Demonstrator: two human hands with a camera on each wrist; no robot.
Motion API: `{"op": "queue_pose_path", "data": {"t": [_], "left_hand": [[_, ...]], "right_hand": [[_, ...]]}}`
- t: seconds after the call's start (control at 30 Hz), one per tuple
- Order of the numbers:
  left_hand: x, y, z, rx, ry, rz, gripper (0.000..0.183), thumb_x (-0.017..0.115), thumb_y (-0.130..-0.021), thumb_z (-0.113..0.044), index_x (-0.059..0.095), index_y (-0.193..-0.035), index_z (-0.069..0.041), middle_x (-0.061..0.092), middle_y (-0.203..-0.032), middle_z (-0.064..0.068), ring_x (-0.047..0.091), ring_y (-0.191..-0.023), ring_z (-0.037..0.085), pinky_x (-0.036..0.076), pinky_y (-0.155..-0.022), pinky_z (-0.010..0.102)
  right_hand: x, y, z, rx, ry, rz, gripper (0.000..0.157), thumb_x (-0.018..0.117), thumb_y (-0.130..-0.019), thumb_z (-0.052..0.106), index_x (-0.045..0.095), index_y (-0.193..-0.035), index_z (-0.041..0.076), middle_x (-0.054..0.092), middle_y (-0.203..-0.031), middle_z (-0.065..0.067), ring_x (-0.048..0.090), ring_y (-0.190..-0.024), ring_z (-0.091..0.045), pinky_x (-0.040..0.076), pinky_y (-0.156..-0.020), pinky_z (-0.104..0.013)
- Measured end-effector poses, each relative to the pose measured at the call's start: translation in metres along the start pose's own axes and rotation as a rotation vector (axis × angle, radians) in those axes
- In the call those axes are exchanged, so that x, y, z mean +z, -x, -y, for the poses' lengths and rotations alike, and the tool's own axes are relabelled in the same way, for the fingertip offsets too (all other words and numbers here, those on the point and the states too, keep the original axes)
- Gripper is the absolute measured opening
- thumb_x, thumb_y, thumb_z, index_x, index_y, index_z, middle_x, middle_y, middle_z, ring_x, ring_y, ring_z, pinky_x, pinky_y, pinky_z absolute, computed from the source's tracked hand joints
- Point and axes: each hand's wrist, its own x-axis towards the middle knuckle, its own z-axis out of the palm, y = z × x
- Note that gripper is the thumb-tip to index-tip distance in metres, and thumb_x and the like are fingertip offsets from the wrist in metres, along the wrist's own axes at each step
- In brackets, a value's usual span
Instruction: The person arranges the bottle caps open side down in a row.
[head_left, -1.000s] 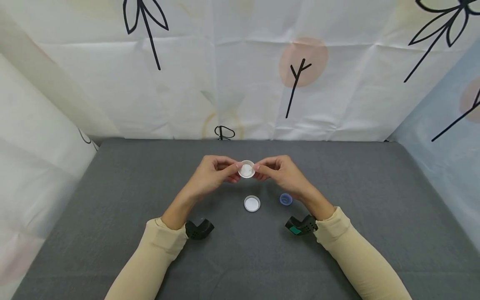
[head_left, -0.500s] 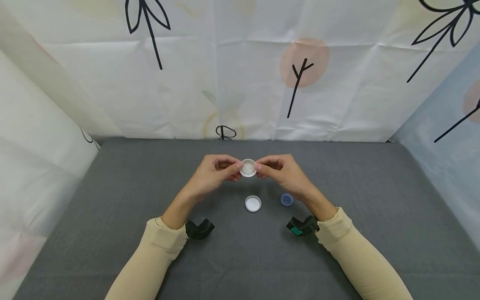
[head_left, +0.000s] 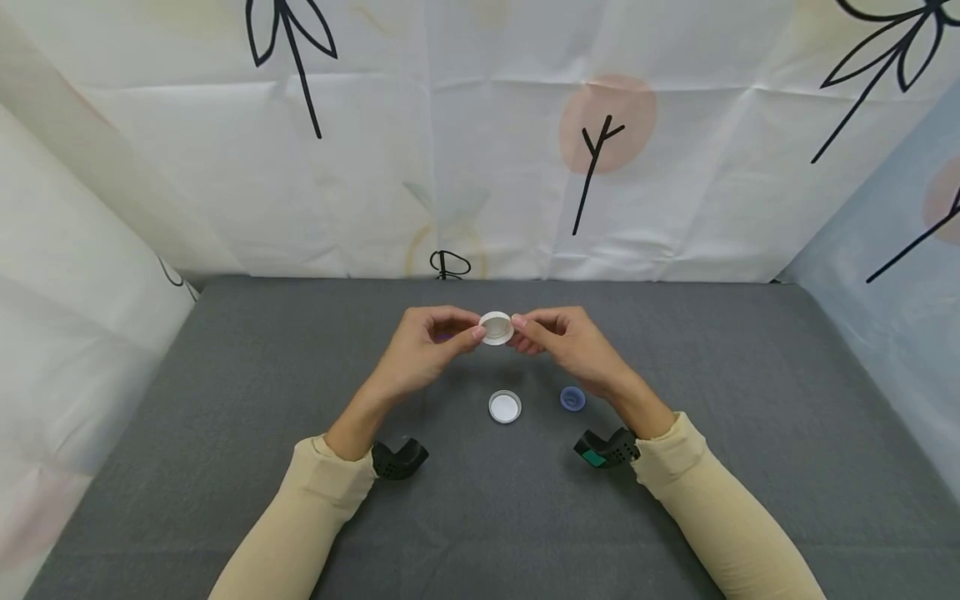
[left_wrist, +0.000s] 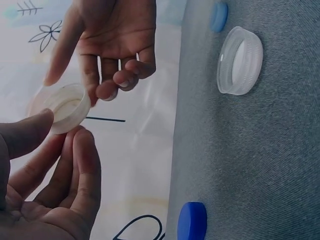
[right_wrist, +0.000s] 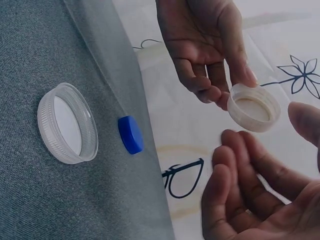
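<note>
My left hand (head_left: 431, 346) pinches a small white plastic bottle cap (head_left: 496, 328) between thumb and fingers, above the table. Its hollow side faces me, as the left wrist view shows of the same cap (left_wrist: 70, 107). Beside the cap, my right hand (head_left: 566, 343) has its thumb and fingers spread. In the right wrist view the thumb (right_wrist: 304, 119) is apart from the cap, and the loosely bent fingers (right_wrist: 240, 165) are close below it. Whether a right fingertip still touches the rim I cannot tell.
A larger clear-walled white cap (head_left: 505, 407) lies hollow side up on the grey table cloth (head_left: 480, 517). Right of it lies a light blue cap (head_left: 573, 399). A dark blue cap (right_wrist: 131, 135) lies farther back, mostly hidden behind my left hand in the head view. A patterned curtain (head_left: 495, 183) hangs behind.
The white cap has risen slightly and tilted, showing more of its side wall. My right thumb and fingers have come away from the cap's right edge; my left hand keeps its pinch.
</note>
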Motion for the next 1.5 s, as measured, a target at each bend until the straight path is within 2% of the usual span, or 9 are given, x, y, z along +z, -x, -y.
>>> {"op": "queue_pose_path", "data": {"t": [0.13, 0.27, 0.5, 0.7, 0.77, 0.93, 1.13, 1.3, 1.5], "left_hand": [[0.0019, -0.0003, -0.0007, 0.039, -0.051, -0.026, 0.016, 0.074, -0.094, -0.008, 0.075, -0.106, 0.002, 0.074, -0.101, 0.011, 0.070, -0.090, 0.020, 0.056, -0.078, 0.029], [0.0035, 0.0004, -0.0005, 0.065, -0.058, -0.027, 0.017, 0.075, -0.093, -0.006, 0.075, -0.107, 0.003, 0.074, -0.103, 0.013, 0.070, -0.093, 0.020, 0.057, -0.083, 0.033], [0.0053, 0.0012, -0.0015, 0.101, -0.042, -0.013, 0.018, 0.075, -0.092, -0.001, 0.074, -0.109, 0.005, 0.074, -0.104, 0.016, 0.070, -0.094, 0.024, 0.058, -0.084, 0.040], [0.0028, 0.0010, -0.0007, 0.072, -0.032, 0.012, 0.022, 0.076, -0.091, -0.002, 0.074, -0.111, 0.005, 0.074, -0.102, 0.014, 0.070, -0.093, 0.023, 0.057, -0.083, 0.035], [0.0015, 0.0008, -0.0007, 0.041, -0.011, 0.029, 0.023, 0.076, -0.091, -0.003, 0.074, -0.113, 0.004, 0.074, -0.102, 0.012, 0.070, -0.093, 0.022, 0.057, -0.082, 0.033], [-0.0017, 0.0013, 0.0002, -0.023, 0.078, 0.089, 0.029, 0.076, -0.090, -0.003, 0.072, -0.118, 0.003, 0.073, -0.107, 0.012, 0.069, -0.097, 0.024, 0.057, -0.083, 0.032], [-0.0024, 0.0012, 0.0009, -0.003, 0.126, 0.116, 0.031, 0.076, -0.089, 0.000, 0.070, -0.120, 0.004, 0.072, -0.109, 0.014, 0.068, -0.098, 0.025, 0.057, -0.086, 0.034], [-0.0024, 0.0004, 0.0008, 0.051, 0.085, 0.110, 0.031, 0.078, -0.087, 0.003, 0.071, -0.117, 0.005, 0.072, -0.105, 0.015, 0.068, -0.094, 0.026, 0.057, -0.087, 0.040], [-0.0031, 0.0004, 0.0018, 0.072, -0.021, 0.109, 0.029, 0.079, -0.088, -0.001, 0.072, -0.115, 0.002, 0.073, -0.102, 0.011, 0.068, -0.092, 0.023, 0.056, -0.086, 0.046]], "right_hand": [[0.0009, -0.0017, 0.0006, 0.035, 0.027, 0.010, 0.040, 0.056, -0.107, 0.027, 0.072, -0.107, -0.010, 0.074, -0.096, -0.012, 0.065, -0.090, -0.025, 0.054, -0.084, -0.034], [0.0010, -0.0022, -0.0004, 0.033, 0.035, 0.015, 0.044, 0.056, -0.107, 0.030, 0.072, -0.106, -0.011, 0.074, -0.096, -0.013, 0.066, -0.091, -0.030, 0.054, -0.083, -0.035], [0.0017, -0.0026, 0.0004, 0.040, 0.027, 0.027, 0.040, 0.059, -0.105, 0.026, 0.071, -0.107, -0.012, 0.074, -0.097, -0.013, 0.064, -0.093, -0.037, 0.054, -0.083, -0.035], [0.0003, -0.0015, -0.0006, 0.007, 0.012, 0.022, 0.032, 0.062, -0.103, 0.018, 0.071, -0.112, -0.011, 0.073, -0.098, -0.014, 0.065, -0.092, -0.028, 0.053, -0.087, -0.040], [-0.0004, -0.0009, -0.0005, -0.004, 0.003, 0.015, 0.028, 0.064, -0.102, 0.017, 0.072, -0.113, -0.008, 0.072, -0.098, -0.014, 0.063, -0.093, -0.030, 0.052, -0.089, -0.042], [-0.0023, 0.0007, -0.0007, -0.062, 0.004, 0.040, 0.025, 0.070, -0.098, 0.015, 0.072, -0.117, 0.000, 0.072, -0.106, -0.012, 0.063, -0.102, -0.039, 0.051, -0.092, -0.041], [-0.0039, 0.0013, -0.0035, -0.191, 0.020, 0.082, 0.031, 0.075, -0.092, 0.007, 0.070, -0.122, 0.000, 0.071, -0.112, -0.011, 0.066, -0.098, -0.029, 0.055, -0.085, -0.038], [-0.0039, 0.0007, -0.0059, -0.273, 0.073, 0.083, 0.034, 0.078, -0.089, 0.002, 0.071, -0.123, 0.001, 0.071, -0.113, -0.010, 0.065, -0.095, -0.028, 0.055, -0.084, -0.037], [-0.0018, -0.0005, -0.0085, -0.310, 0.147, 0.081, 0.037, 0.079, -0.087, -0.001, 0.071, -0.123, 0.001, 0.070, -0.113, -0.010, 0.066, -0.096, -0.025, 0.055, -0.085, -0.038]]}}
